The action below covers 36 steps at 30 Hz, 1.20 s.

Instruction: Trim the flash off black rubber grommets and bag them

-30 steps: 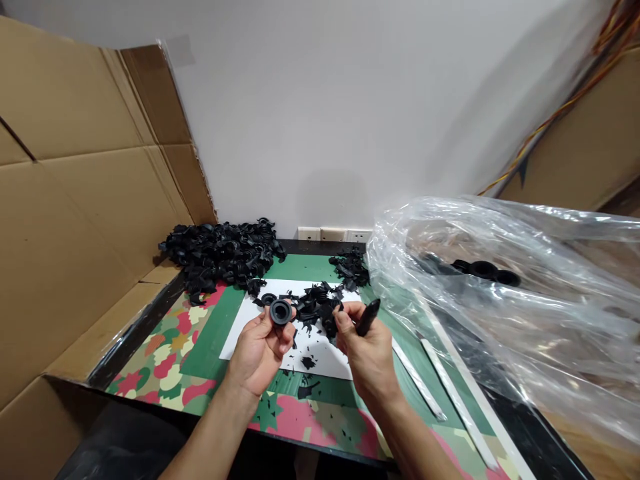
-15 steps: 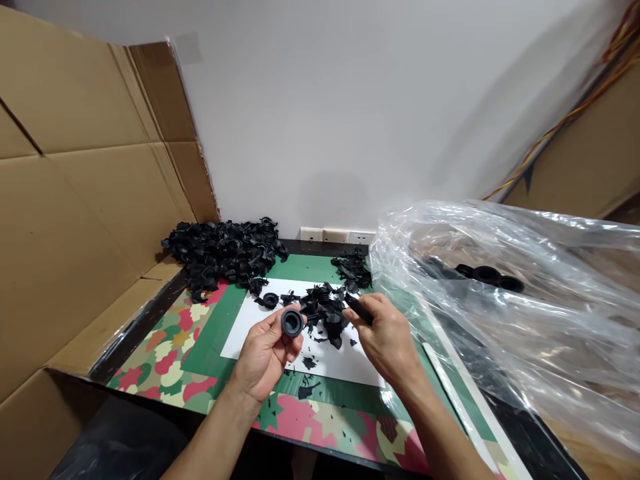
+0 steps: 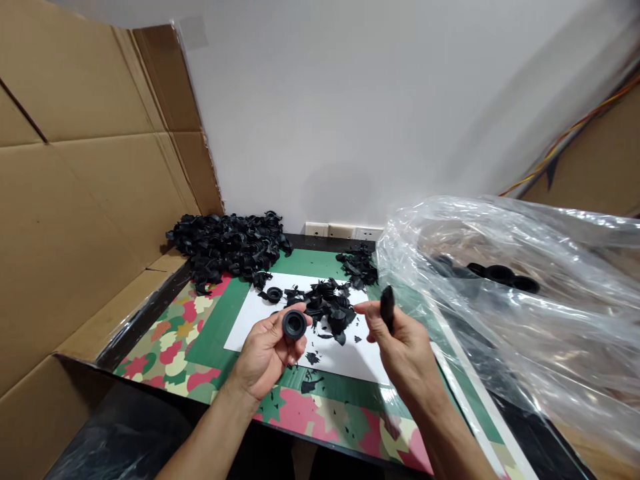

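Observation:
In the head view my left hand (image 3: 267, 350) pinches a round black rubber grommet (image 3: 295, 325), its stepped opening facing me. My right hand (image 3: 407, 347) grips a slim dark object (image 3: 387, 308) that stands upright from the fist; whether it is a tool I cannot tell. Its index finger points left, apart from the grommet. Between and behind the hands, black rubber pieces and scraps (image 3: 333, 310) lie on a white sheet (image 3: 240, 333). One more grommet (image 3: 273, 295) rests on the sheet's far left part.
A big heap of black rubber parts (image 3: 225, 250) sits at the back left beside a cardboard wall (image 3: 100, 180). Thin black scraps (image 3: 359, 265) are piled at the back. On the right, a clear plastic bag (image 3: 500, 333) holds several black rings (image 3: 500, 274).
My right hand has drawn slightly right, and the dark object has turned from pointing up-left to nearly upright. My left hand still holds the grommet in almost the same place.

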Each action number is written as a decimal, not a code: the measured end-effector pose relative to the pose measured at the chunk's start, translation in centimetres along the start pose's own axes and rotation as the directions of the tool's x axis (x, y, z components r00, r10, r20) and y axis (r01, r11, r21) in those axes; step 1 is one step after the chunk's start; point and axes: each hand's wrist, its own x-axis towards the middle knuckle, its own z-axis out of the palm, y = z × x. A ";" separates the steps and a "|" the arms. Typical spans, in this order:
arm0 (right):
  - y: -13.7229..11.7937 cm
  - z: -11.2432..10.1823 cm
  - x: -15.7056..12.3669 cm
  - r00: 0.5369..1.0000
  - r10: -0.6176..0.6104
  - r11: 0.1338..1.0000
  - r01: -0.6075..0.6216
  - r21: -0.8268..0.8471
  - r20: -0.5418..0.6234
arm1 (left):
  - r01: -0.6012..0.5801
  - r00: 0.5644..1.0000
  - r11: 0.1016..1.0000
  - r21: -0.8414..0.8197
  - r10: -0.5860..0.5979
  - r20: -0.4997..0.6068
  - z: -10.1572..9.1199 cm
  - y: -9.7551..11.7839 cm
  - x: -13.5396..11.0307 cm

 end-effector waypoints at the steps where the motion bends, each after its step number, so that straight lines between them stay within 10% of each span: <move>1: 0.0 0.0 -0.1 1.000 0.003 0.999 -0.003 0.038 -0.012 | 0.003 1.000 1.000 0.003 -0.003 -0.003 -0.1 0.0 0.0; 13: 0.3 0.3 -1.2 0.968 0.185 0.874 -0.240 0.422 0.169 | -0.007 0.999 0.989 0.149 0.015 -0.049 -1.0 -0.3 -0.2; 22: 0.7 1.6 -2.1 0.964 0.198 0.882 -0.254 0.398 0.177 | -0.307 0.936 0.731 0.609 0.347 0.055 -0.9 -0.5 -0.6; 36: 0.8 2.5 -3.5 0.968 0.213 0.831 -0.250 0.498 0.131 | -0.215 0.953 0.642 0.736 0.301 0.017 -0.7 -0.6 -1.1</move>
